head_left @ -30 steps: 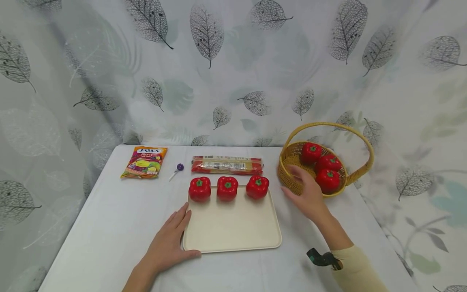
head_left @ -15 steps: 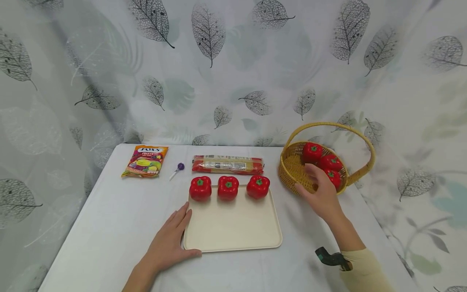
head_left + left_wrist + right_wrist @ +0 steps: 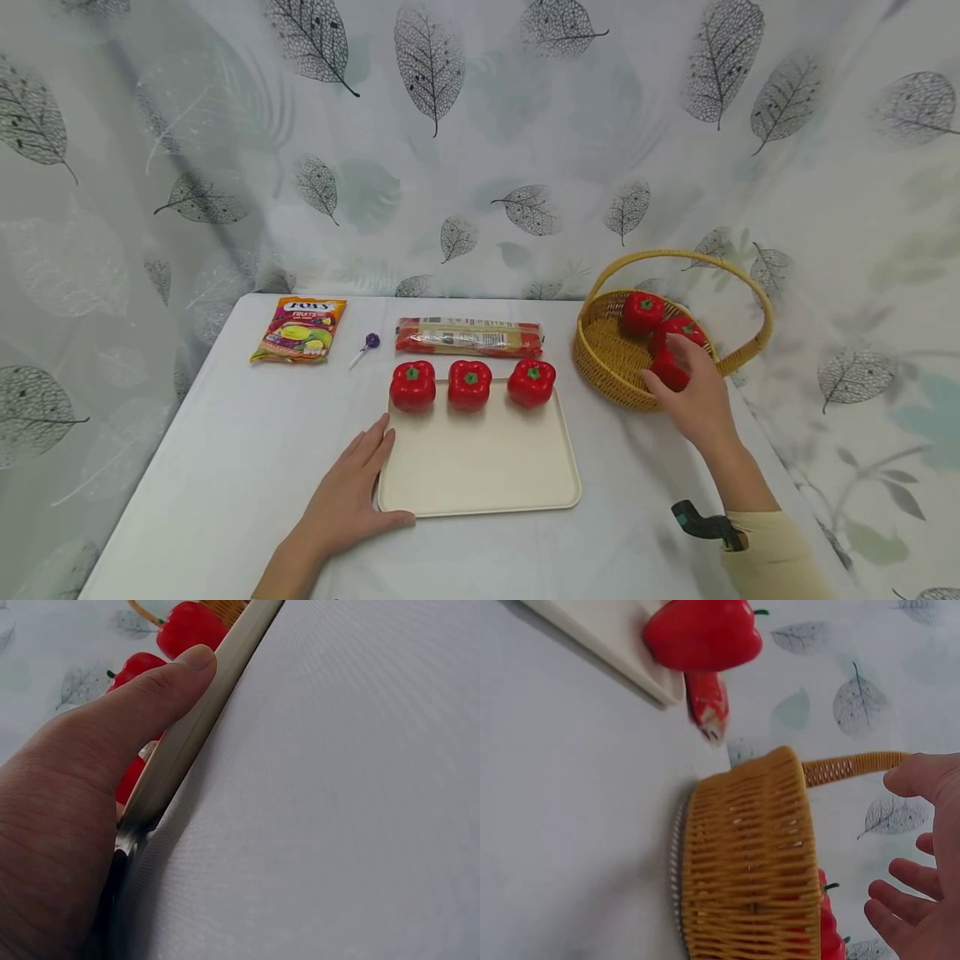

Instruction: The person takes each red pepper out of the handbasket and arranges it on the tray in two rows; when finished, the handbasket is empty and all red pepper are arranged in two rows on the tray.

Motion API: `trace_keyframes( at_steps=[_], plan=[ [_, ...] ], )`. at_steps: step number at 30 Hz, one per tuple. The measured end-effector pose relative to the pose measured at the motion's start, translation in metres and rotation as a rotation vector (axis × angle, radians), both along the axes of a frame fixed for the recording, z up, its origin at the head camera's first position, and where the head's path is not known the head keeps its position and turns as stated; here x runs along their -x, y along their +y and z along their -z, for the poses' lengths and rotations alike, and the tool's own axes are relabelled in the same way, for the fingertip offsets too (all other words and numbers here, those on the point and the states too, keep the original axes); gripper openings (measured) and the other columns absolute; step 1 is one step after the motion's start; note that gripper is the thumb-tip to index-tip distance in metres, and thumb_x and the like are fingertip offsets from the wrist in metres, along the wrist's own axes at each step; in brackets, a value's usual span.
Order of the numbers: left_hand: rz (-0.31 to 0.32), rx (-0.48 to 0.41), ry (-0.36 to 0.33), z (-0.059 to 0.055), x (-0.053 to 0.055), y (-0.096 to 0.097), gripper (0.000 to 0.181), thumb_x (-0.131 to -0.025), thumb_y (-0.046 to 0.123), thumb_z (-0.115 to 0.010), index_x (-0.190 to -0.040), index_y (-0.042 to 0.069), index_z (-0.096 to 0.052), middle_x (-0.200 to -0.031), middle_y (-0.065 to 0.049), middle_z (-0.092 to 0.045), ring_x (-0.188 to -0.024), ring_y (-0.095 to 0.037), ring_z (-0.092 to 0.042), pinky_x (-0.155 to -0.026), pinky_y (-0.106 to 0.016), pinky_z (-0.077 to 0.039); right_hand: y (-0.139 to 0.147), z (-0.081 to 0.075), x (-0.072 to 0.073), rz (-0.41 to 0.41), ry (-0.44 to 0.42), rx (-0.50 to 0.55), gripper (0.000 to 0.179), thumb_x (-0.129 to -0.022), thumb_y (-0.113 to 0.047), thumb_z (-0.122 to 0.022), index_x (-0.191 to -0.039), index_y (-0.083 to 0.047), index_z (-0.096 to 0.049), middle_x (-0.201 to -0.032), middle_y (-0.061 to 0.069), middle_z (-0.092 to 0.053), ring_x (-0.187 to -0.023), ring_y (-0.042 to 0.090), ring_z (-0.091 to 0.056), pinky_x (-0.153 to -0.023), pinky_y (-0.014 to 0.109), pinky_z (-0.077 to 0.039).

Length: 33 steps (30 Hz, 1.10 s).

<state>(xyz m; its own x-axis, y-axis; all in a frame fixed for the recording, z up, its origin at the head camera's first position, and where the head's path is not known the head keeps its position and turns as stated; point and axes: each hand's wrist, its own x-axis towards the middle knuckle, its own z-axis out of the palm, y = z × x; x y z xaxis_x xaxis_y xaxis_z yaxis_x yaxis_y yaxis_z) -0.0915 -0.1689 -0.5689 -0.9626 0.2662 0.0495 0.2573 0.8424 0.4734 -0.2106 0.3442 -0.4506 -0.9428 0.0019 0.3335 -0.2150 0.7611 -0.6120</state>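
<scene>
My left hand (image 3: 339, 504) lies against the left side of a cream rectangular tray (image 3: 480, 467), fingers straight along its edge. In the left wrist view the thumb touches the tray's rim (image 3: 202, 724). Three red bell peppers (image 3: 468, 386) stand in a row along the tray's far edge. On the right, my right hand (image 3: 697, 396) hovers above the near rim of a wicker basket (image 3: 611, 379), fingers spread around a red bell pepper (image 3: 666, 372) that they partly hide. Two more bell peppers (image 3: 642, 312) sit behind it. The right wrist view shows the fingers apart, above the basket side.
Behind the tray lies a long red-and-clear plastic packet (image 3: 468, 337). A purple lollipop (image 3: 371, 341) and an orange candy bag (image 3: 300, 331) are at the back left. The basket's tall handle (image 3: 678, 254) arches over it. A leaf-print curtain (image 3: 480, 150) hangs behind the white table.
My right hand has moved rightward across the basket, from its left side to the nearest bell pepper. The left hand and the tray have stayed put.
</scene>
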Motion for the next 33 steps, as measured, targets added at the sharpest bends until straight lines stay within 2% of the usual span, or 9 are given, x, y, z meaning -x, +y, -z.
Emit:
trace_keyframes(
  at_steps=[6, 15, 26, 33],
  plan=[
    [0.009, 0.005, 0.02, 0.001, 0.0, -0.001, 0.136, -0.071, 0.097, -0.068, -0.168, 0.007, -0.039, -0.18, -0.005, -0.02, -0.16, -0.034, -0.031, -0.123, -0.056, -0.038, 0.013, 0.004, 0.003, 0.075, -0.032, -0.038, 0.076, -0.101, -0.024, -0.079, -0.163, -0.003, -0.042, -0.158, 0.026, -0.049, -0.141, 0.049, -0.049, -0.108, 0.073, -0.046],
    [0.01, 0.002, 0.013, 0.001, 0.0, -0.001, 0.136, -0.07, 0.098, -0.067, -0.168, 0.008, -0.039, -0.18, -0.005, -0.02, -0.16, -0.035, -0.03, -0.122, -0.057, -0.038, 0.023, 0.007, 0.007, 0.116, -0.046, -0.05, 0.077, -0.1, -0.021, -0.079, -0.162, 0.002, -0.039, -0.157, 0.033, -0.046, -0.142, 0.055, -0.043, -0.109, 0.078, -0.041],
    [0.01, 0.002, 0.017, 0.001, 0.0, -0.001, 0.136, -0.071, 0.099, -0.066, -0.168, 0.008, -0.039, -0.18, -0.005, -0.02, -0.16, -0.034, -0.031, -0.123, -0.056, -0.038, 0.029, 0.019, 0.02, 0.127, -0.14, -0.079, 0.087, -0.099, -0.02, -0.077, -0.166, 0.003, -0.026, -0.161, 0.036, -0.034, -0.146, 0.057, -0.034, -0.11, 0.079, -0.039],
    [0.011, 0.007, 0.018, 0.002, 0.0, 0.0, 0.136, -0.071, 0.099, -0.065, -0.168, 0.008, -0.039, -0.181, -0.005, -0.019, -0.16, -0.034, -0.03, -0.123, -0.057, -0.038, 0.03, 0.025, 0.026, 0.112, -0.168, -0.1, 0.085, -0.099, -0.018, -0.075, -0.164, 0.005, -0.025, -0.157, 0.042, -0.031, -0.142, 0.064, -0.037, -0.107, 0.082, -0.039]
  ],
)
